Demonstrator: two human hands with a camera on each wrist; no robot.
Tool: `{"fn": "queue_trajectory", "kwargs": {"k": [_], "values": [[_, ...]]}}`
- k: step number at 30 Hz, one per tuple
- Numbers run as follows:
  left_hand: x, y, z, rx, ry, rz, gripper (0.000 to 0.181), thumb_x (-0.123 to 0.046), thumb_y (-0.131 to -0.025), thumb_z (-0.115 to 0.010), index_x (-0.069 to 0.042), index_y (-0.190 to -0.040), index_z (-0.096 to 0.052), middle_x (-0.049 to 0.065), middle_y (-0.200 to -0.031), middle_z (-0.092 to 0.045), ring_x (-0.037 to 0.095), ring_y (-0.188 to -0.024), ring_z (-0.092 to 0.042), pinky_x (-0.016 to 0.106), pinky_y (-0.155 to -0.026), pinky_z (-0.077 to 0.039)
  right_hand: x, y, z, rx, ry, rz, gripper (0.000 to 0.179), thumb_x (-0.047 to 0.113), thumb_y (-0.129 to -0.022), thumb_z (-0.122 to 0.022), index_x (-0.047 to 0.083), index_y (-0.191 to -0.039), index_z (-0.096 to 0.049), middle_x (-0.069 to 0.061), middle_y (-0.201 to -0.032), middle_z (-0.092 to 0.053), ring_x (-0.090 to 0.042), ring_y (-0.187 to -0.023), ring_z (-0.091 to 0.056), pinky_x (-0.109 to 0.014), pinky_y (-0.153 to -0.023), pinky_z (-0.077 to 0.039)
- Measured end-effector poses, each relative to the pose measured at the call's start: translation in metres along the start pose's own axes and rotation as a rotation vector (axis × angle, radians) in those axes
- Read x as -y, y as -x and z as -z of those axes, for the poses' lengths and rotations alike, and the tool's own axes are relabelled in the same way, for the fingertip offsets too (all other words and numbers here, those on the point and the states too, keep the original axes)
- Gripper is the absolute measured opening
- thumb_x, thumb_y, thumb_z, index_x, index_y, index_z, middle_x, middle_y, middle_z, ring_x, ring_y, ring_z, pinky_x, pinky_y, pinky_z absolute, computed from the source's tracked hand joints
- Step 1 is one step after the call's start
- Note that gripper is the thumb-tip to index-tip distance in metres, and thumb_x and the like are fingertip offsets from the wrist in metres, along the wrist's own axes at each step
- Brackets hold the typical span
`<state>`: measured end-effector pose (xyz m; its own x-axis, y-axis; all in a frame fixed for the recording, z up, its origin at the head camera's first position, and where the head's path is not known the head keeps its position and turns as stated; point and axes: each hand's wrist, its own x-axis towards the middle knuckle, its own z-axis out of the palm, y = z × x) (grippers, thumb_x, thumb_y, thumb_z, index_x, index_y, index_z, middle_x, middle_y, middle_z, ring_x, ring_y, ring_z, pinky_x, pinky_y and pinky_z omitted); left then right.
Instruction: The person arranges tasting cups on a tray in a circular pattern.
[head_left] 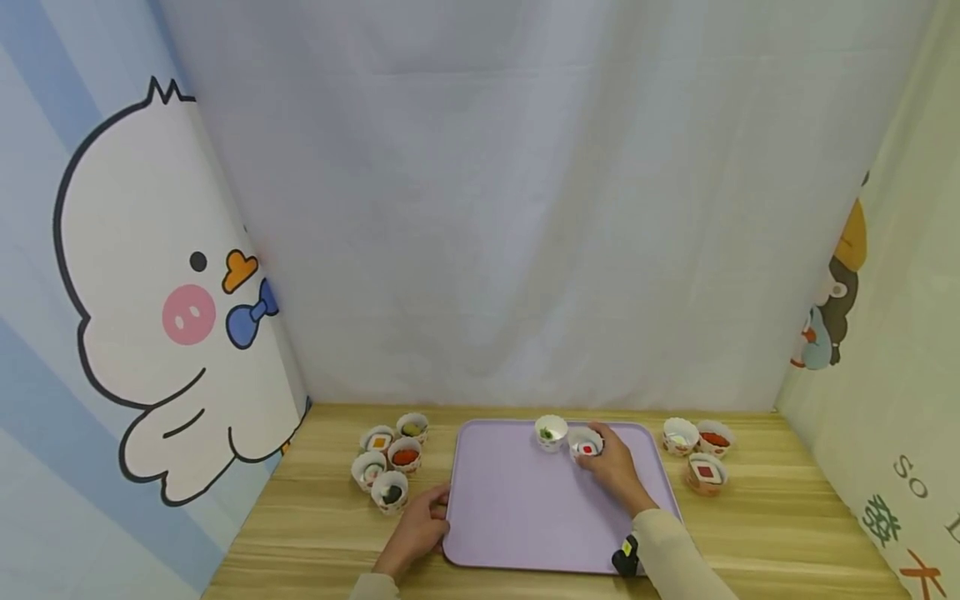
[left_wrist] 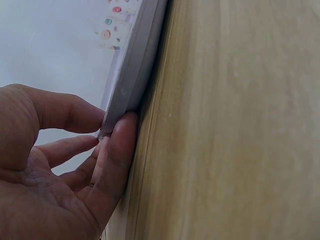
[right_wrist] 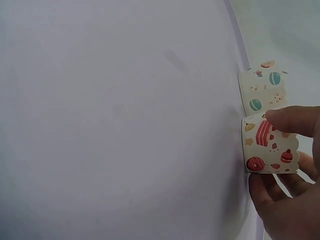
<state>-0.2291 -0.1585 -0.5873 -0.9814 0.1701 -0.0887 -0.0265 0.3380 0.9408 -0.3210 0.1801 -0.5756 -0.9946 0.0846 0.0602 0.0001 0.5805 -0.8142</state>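
Observation:
A purple tray (head_left: pixel 525 508) lies on the wooden table, and my left hand (head_left: pixel 422 527) pinches its left rim. In the left wrist view, the thumb (left_wrist: pixel 75 114) is on the inner side of the rim and a finger on the outer side. My right hand (head_left: pixel 617 469) grips a paper cup (right_wrist: pixel 270 146) printed with cakes and doughnuts, at the tray's far side. White and red contents (head_left: pixel 587 448) show inside it. Right beside it stands another paper cup (head_left: pixel 551 442) with something green at its bottom.
Left of the tray stands a cluster of several paper cups (head_left: pixel 390 502) with contents of different colours. To the right are three more, one with red contents (head_left: pixel 715 439). A black device (head_left: pixel 626 557) is at my right wrist. A pale curtain (head_left: pixel 525 250) hangs behind the table.

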Motion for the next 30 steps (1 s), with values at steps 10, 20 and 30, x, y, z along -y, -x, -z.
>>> {"fn": "queue_trajectory", "kwargs": {"k": [10,20,30], "values": [[0.003,-0.001,-0.001,0.009,0.005,-0.017,0.071,0.010,-0.069,-0.052,0.010,-0.139,-0.045,0.023,-0.115,-0.058,0.020,-0.085,-0.063,0.034,-0.048,-0.055,0.000,0.002,0.004,0.043,-0.006,0.004,0.077,0.004,-0.077,-0.076,0.001,-0.145,-0.040,-0.026,-0.137,-0.053,-0.038,-0.121,-0.054,-0.051,-0.097,-0.048],[0.004,0.000,-0.001,0.004,0.005,-0.016,0.072,0.010,-0.069,-0.052,0.011,-0.140,-0.044,0.023,-0.115,-0.058,0.020,-0.086,-0.063,0.034,-0.048,-0.055,0.010,0.008,0.025,0.041,-0.015,0.068,0.079,0.006,-0.078,-0.077,0.004,-0.146,-0.038,-0.023,-0.148,-0.044,-0.043,-0.134,-0.042,-0.059,-0.106,-0.041],[0.001,0.000,-0.002,-0.005,-0.002,-0.008,0.070,0.010,-0.069,-0.052,0.009,-0.139,-0.046,0.023,-0.115,-0.058,0.021,-0.087,-0.064,0.034,-0.049,-0.056,0.022,0.023,0.056,0.002,0.036,0.152,0.074,0.008,-0.080,-0.074,0.002,-0.145,-0.039,-0.024,-0.147,-0.044,-0.044,-0.134,-0.043,-0.060,-0.105,-0.042]]}}
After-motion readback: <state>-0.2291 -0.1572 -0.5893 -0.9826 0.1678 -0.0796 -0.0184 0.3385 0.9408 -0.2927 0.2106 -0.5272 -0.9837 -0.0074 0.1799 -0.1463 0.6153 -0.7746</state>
